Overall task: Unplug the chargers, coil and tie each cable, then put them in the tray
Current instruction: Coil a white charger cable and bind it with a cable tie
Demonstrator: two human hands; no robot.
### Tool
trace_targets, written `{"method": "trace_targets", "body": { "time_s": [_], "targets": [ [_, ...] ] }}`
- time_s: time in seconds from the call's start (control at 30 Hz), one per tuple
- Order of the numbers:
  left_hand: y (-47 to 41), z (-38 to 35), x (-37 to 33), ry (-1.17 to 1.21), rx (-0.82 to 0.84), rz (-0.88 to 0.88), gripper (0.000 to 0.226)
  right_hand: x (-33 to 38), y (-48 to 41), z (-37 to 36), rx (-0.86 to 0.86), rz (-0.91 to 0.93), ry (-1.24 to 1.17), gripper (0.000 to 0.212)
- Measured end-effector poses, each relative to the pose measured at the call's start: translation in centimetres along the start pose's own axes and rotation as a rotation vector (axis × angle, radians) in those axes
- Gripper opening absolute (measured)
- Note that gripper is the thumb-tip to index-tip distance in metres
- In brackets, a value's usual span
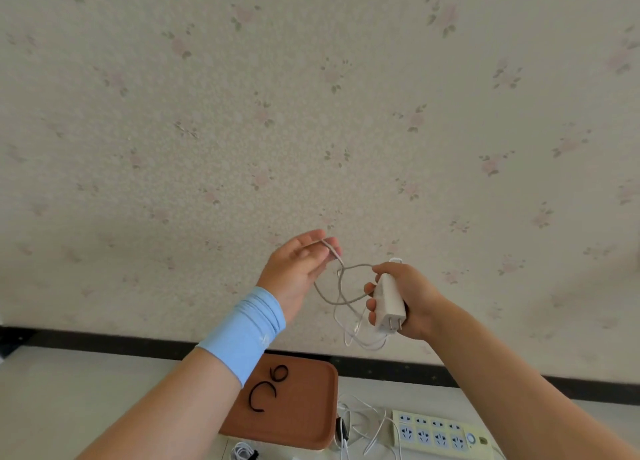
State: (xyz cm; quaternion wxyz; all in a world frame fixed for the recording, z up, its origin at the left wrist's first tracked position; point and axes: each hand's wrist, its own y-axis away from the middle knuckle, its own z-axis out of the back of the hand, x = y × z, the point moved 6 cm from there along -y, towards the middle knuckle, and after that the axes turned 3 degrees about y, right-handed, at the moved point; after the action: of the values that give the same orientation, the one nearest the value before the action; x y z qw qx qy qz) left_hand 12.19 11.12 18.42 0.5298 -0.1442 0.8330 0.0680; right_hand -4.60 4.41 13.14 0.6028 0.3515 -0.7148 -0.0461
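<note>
White plug-in charger block [389,302] sits gripped in my curled right hand [417,295], prongs down. Its thin pale cable [358,264] loops leftward over my left hand's [298,265] nearly straight fingers.

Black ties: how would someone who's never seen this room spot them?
Below the flowered wall lies a pale table, and on it, under the left forearm, a reddish-brown tray. The black ties lie in that tray: thin curved strips, the only dark things in it, unlike the white cables beside the tray.
</note>
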Motion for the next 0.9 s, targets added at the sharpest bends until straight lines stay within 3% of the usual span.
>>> {"method": "trace_targets", "body": {
  "time_s": [0.13,0.2,0.27,0.4,0.47,0.5,0.6,0.67,0.73,0.83,0.9],
  "targets": [
    [-1.3,2.9,-1.1,0.348,-0.23,0.029,0.015,0.7,-0.1,0.9,-0.052,0.036,-0.067,0.009],
    [-1.8,4.2,-1.7,0.421,-0.194,0.164,0.018,1.3,0.0,1.6,-0.101,0.055,-0.124,0.008],
    [-1.7,4.9,-2.1,0.16,-0.058,0.278,0.021,1.7,0.0,2.5,-0.153,0.08,-0.165,0.009],
    [0.9,5.5,0.2,-0.902,0.306,0.534,0.018,2.2,-0.1,3.2,-0.142,0.099,-0.189,0.009],
    [2.0,5.4,2.0,-1.08,0.407,0.644,0.02,2.2,-0.1,2.6,-0.083,0.088,-0.161,0.011],
    [2.2,4.9,2.5,-0.993,0.408,0.65,0.02,2.2,0.0,2.3,-0.057,0.069,-0.104,0.016],
    [1.4,2.5,2.5,-0.331,0.288,0.567,0.024,0.9,0.6,1.5,-0.015,-0.087,0.257,0.035],
    [0.8,1.3,2.2,0.052,0.211,0.542,0.024,0.1,0.9,1.4,-0.05,-0.148,0.565,0.034],
    [0.5,0.5,2.0,0.269,0.176,0.539,0.022,0.2,0.8,1.3,-0.139,-0.095,0.765,0.028],
    [-0.1,0.5,2.0,0.467,0.089,0.505,0.024,0.9,0.8,1.2,-0.183,0.048,0.808,0.027],
    [-0.5,0.7,2.0,0.604,0.026,0.478,0.026,0.9,1.2,0.4,-0.038,0.095,0.69,0.027]
  ]
}}
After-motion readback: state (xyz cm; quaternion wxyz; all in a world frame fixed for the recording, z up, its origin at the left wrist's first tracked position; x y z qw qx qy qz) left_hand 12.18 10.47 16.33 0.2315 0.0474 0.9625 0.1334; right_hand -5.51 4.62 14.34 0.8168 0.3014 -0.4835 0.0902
